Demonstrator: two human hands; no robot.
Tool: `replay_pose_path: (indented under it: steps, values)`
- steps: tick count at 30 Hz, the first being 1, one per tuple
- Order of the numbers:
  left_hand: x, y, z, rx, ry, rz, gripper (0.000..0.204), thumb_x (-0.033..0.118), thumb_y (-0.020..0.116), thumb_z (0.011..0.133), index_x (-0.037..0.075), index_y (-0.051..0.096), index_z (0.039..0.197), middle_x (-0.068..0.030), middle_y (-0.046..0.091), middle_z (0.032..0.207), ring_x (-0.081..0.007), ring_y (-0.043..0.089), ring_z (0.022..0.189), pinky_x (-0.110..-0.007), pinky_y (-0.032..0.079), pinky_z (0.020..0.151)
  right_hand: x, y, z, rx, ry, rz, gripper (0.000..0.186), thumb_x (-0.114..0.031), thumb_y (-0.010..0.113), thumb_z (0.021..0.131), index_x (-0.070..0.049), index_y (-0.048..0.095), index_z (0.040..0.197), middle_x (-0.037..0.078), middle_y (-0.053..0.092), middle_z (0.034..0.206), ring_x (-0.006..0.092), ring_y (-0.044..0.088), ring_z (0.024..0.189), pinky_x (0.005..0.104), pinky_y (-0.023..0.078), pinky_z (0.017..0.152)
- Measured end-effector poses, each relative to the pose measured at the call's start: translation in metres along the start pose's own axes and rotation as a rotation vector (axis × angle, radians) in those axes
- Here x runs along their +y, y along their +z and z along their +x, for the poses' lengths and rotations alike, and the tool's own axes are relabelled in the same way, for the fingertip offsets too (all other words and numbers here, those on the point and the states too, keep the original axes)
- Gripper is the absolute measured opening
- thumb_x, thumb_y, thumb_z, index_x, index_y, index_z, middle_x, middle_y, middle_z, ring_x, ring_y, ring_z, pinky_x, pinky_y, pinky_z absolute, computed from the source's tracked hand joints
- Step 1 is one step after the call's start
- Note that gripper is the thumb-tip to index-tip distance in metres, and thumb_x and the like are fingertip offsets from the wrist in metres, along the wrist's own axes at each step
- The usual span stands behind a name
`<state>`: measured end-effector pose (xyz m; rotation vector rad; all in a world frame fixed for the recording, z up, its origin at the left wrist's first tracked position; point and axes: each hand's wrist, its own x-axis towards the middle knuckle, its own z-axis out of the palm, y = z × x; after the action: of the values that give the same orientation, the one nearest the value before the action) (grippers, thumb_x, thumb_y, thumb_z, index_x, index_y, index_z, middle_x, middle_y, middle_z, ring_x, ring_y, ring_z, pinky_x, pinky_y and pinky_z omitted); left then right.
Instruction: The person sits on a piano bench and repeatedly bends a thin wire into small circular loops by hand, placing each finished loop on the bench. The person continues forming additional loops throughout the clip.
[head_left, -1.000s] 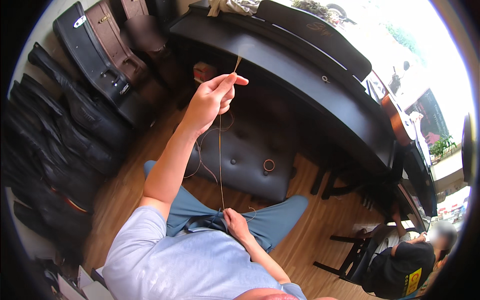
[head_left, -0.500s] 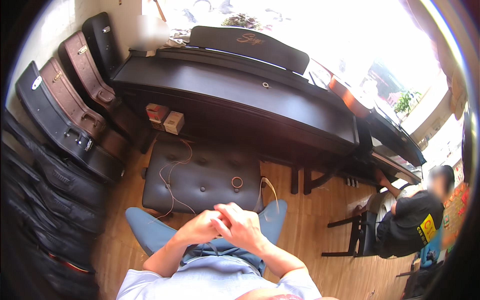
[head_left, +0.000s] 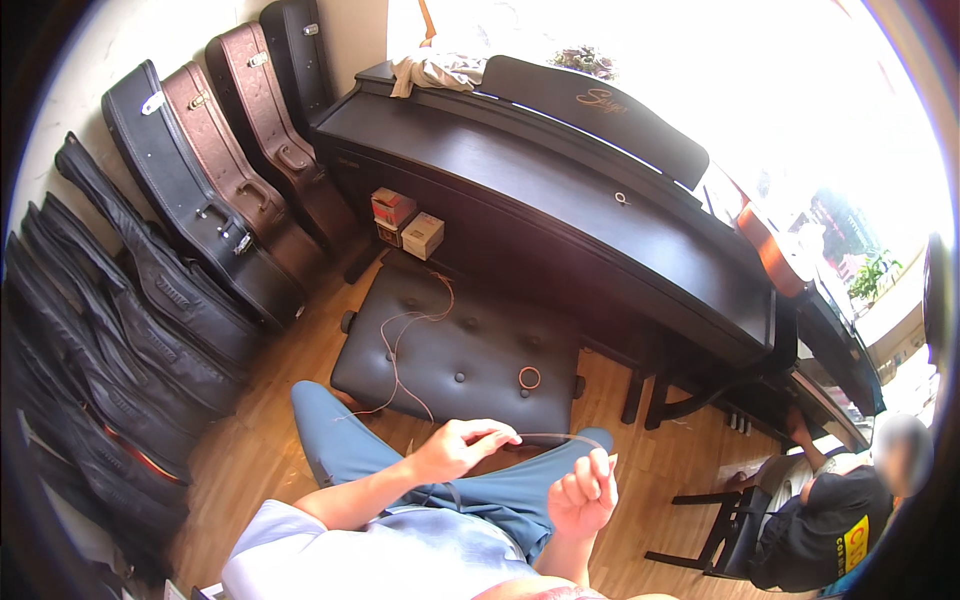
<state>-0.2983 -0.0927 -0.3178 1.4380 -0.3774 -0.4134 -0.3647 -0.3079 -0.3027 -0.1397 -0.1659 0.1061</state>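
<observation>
A thin pale cord [head_left: 560,435] stretches in a slight arc between my two hands, above my lap. My left hand [head_left: 463,450] pinches one part of it between thumb and fingers. At the other end, my right hand [head_left: 583,492] is raised with its fingers curled closed around the cord. Just beyond them stands a black tufted bench [head_left: 460,345]. On its seat rest a thin copper-coloured ring [head_left: 529,377] and a loose tangle of thin reddish cord [head_left: 397,365], whose ends trail over the near edge.
Behind the bench runs a dark piano [head_left: 520,200] with a small loop [head_left: 621,198] on its lid. Boxes [head_left: 422,235] sit beneath it. Instrument cases [head_left: 190,190] line the left. An orange-brown guitar [head_left: 770,250] and a seated person [head_left: 820,520] are at right.
My hands were clasped together; now they are apart, the right one moved rightward and up, with the cord stretched between them. The whole view has shifted and tilted.
</observation>
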Motion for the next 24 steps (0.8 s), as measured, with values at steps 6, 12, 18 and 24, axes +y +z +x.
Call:
replay_pose_path:
  steps: [6,12,18,24]
  values:
    - [0.002,0.031,-0.016,-0.215,-0.089,0.172,0.024,0.018,0.058,0.1,0.006,0.071,0.117,-0.0045,0.058,0.069,-0.0124,0.05,0.062,-0.031,0.048,0.064,0.03,0.022,0.025,-0.089,-0.325,-1.437,0.02,-0.011,0.05,0.105,0.002,0.065,0.11,0.023,0.067,0.117,0.0318,0.069,0.102,0.0379,0.057,0.084]
    - [0.031,0.012,-0.034,-0.314,-0.024,0.623,0.024,0.022,0.057,0.1,0.004,0.07,0.107,-0.0155,0.073,0.091,-0.0355,0.069,0.078,-0.042,0.053,0.073,0.008,0.012,0.024,-0.43,0.235,-2.094,0.021,-0.014,0.053,0.103,0.0,0.066,0.111,0.014,0.072,0.103,0.0286,0.07,0.09,0.0358,0.055,0.082]
    - [0.083,-0.02,-0.041,-0.445,-0.008,0.489,0.023,0.023,0.059,0.101,0.006,0.072,0.109,-0.0106,0.075,0.097,-0.0267,0.07,0.083,-0.034,0.054,0.075,-0.037,0.014,0.033,-0.547,0.963,-1.208,0.036,-0.025,0.047,0.108,0.003,0.07,0.112,0.004,0.062,0.071,0.0116,0.05,0.059,0.0281,0.041,0.056]
    - [0.05,-0.008,-0.014,-0.232,-0.045,0.069,0.021,0.017,0.058,0.103,0.003,0.072,0.107,-0.0013,0.072,0.099,-0.008,0.061,0.091,-0.025,0.049,0.083,0.006,-0.017,0.007,-0.458,0.405,-0.156,0.029,-0.024,0.051,0.106,0.001,0.066,0.105,0.0,0.056,0.061,0.0107,0.046,0.047,0.0276,0.04,0.051]
